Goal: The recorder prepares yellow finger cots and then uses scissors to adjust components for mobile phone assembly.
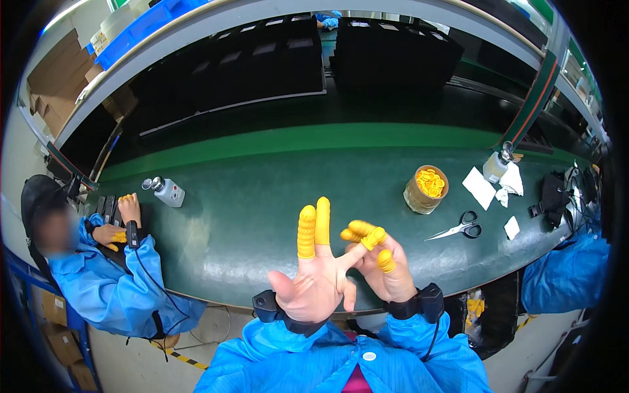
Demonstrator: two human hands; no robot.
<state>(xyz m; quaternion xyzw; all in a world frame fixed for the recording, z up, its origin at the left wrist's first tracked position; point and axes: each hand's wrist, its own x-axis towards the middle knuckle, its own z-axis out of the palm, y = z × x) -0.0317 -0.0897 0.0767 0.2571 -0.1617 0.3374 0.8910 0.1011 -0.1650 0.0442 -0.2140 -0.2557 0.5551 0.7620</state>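
Observation:
My left hand is held palm toward me above the green bench, its fingers spread. Two of its fingers wear long yellow ribbed finger cots. A third finger points right, with a partly rolled yellow finger cot near its tip. My right hand pinches that finger cot from the right side. Yellow finger cots cover the right thumb and fingertips. The left thumb and little finger are bare.
On the bench stand a round tub of yellow finger cots, scissors, white wipes and two pump bottles. A co-worker sits at left; a blue sleeve shows at right. Black stacks stand behind.

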